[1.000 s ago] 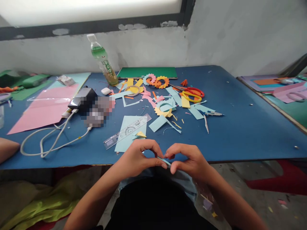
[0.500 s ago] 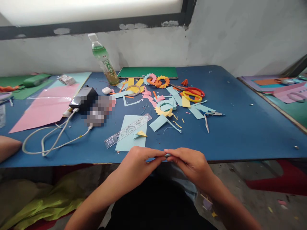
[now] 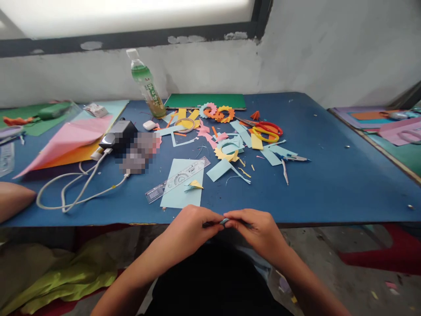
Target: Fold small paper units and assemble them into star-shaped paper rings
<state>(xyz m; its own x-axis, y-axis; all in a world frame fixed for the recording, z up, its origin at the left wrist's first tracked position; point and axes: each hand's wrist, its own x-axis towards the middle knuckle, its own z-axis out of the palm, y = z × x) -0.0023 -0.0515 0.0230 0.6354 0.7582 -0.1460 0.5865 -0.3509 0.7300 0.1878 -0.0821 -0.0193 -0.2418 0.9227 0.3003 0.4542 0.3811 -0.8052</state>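
Note:
My left hand (image 3: 190, 229) and my right hand (image 3: 258, 230) meet at the near edge of the blue table (image 3: 329, 184). Both pinch a small light-blue paper piece (image 3: 225, 220) between their fingertips; most of it is hidden by the fingers. Just beyond the hands lies a light-blue paper sheet (image 3: 180, 193) with a clear ruler (image 3: 177, 180) across it and a small yellow folded scrap (image 3: 194, 184).
Coloured paper scraps, paper rings (image 3: 217, 112) and red-and-yellow scissors (image 3: 266, 130) litter the table's middle. A bottle (image 3: 146, 85) stands at the back, a green mat (image 3: 205, 101) beside it. White cable (image 3: 75, 188), charger and pink sheet (image 3: 70, 136) lie left. Another person's arm (image 3: 13, 199) rests far left.
My hands have closed together and lowered toward the table edge, fingertips now pressing the paper piece flat. The pink sheet at the left has lifted, showing orange beneath.

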